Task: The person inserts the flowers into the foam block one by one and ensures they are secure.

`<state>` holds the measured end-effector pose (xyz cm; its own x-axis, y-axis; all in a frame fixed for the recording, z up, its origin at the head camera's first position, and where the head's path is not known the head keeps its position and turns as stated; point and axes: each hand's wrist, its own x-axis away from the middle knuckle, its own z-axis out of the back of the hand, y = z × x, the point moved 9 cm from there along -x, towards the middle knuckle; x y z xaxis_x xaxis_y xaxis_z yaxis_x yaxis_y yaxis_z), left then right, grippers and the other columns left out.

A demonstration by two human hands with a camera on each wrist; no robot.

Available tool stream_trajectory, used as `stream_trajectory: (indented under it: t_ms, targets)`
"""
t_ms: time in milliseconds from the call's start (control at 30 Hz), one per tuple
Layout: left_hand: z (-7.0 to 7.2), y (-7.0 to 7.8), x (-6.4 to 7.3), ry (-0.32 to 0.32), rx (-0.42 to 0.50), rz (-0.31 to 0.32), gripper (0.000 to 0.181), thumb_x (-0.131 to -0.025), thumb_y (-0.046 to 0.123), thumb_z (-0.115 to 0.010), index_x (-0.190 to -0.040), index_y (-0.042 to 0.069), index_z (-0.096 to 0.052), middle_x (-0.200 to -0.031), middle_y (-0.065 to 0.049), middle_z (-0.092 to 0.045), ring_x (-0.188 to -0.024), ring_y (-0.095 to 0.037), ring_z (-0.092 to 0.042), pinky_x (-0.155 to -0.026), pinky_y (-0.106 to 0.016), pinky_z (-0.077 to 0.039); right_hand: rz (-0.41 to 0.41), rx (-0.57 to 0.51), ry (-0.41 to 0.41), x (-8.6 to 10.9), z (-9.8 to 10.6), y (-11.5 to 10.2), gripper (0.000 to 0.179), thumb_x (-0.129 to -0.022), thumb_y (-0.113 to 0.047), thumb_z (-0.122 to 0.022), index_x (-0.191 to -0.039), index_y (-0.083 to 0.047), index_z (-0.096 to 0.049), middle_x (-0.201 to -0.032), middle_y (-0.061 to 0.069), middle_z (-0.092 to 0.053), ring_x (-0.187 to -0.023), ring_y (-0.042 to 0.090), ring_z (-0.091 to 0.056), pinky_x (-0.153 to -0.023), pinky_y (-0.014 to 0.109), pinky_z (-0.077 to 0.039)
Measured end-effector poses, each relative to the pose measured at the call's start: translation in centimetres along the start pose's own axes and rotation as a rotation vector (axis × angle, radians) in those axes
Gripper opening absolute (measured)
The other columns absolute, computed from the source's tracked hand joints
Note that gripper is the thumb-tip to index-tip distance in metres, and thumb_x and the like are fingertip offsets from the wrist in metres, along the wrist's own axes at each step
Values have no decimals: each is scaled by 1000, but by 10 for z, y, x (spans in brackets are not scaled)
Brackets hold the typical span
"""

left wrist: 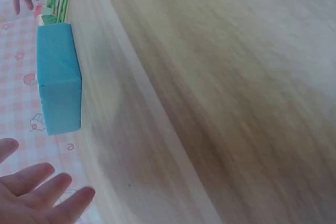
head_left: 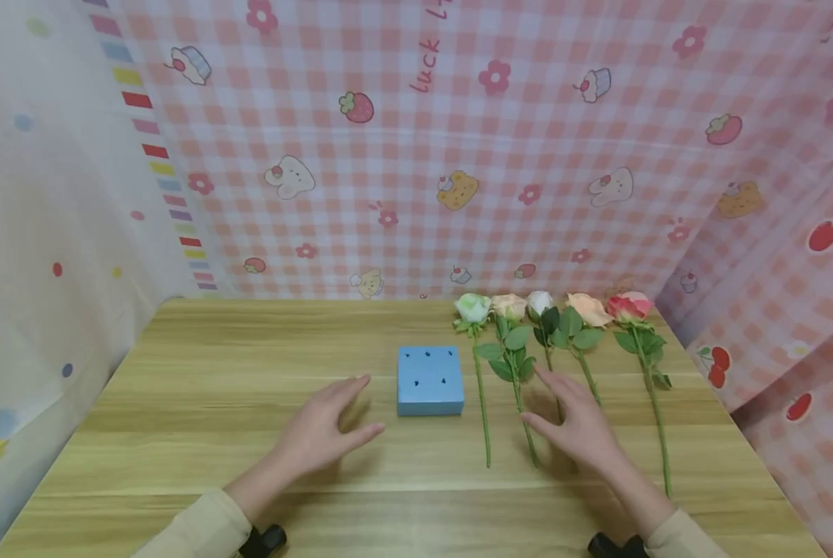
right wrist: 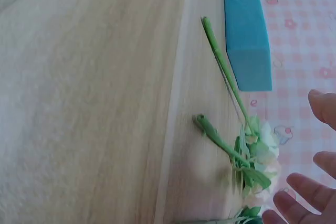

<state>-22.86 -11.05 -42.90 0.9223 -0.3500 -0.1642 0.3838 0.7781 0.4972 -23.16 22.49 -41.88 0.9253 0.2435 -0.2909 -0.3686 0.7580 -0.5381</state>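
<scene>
A blue square foam block (head_left: 430, 399) with several small dark holes in its top lies near the table's middle. To its left my left hand (head_left: 318, 434) is held over the table, fingers spread and nothing in them. My right hand (head_left: 582, 425) hovers above the stems on the right, thumb and fingers apart and holding nothing. Several long-stemmed artificial roses lie in a row there: a green-white rose (head_left: 473, 308), a cream rose (head_left: 509, 307), a white rose (head_left: 539, 302), a peach rose (head_left: 589, 310) and a pink rose (head_left: 629, 308). The right hand overlaps some of the stems.
The wood-grain table (head_left: 200, 403) ends at the back against a pink checked cloth (head_left: 402, 155) with cartoon prints. Similar cloth hangs at the right, and a white dotted curtain (head_left: 53, 194) at the left. The rose heads lie close to the back edge.
</scene>
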Motion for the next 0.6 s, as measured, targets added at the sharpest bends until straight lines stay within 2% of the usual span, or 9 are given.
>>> stream_trajectory:
  t_ms: [200, 367, 467, 600]
  targets:
    - [0, 1, -7, 35, 99, 9, 74, -85, 49, -75, -145, 13, -51, -140, -10, -56, -123, -31, -55, -104, -52, -44, -75, -140, -5, -1, 2, 20, 71, -86, -17, -80, -145, 3, -46, -136, 29, -51, -114, 45, -55, -90, 58, -51]
    - [-6, 0, -15, 45, 230, 23, 70, -84, 43, -79, -143, 16, -54, -132, -12, -61, -109, -29, -64, -90, -47, -55, -184, -250, -28, 1, 5, 38, 70, -90, -17, -76, -147, 4, -42, -134, 30, -53, -113, 46, -56, -92, 52, -52]
    - [-10, -1, -20, 44, 303, 30, 69, -83, 42, -80, -142, 15, -55, -128, -15, -64, -105, -29, -66, -86, -44, -57, -238, -277, -51, 2, 5, 48, 69, -92, -20, -73, -149, 2, -40, -134, 30, -53, -115, 46, -55, -95, 52, -51]
    - [-16, -2, -27, 40, 372, 52, 70, -82, 42, -81, -141, 14, -56, -127, -13, -65, -101, -28, -67, -86, -42, -57, -304, -272, -74, 5, 3, 61, 69, -93, -25, -72, -149, 0, -40, -135, 30, -52, -116, 45, -55, -96, 54, -49]
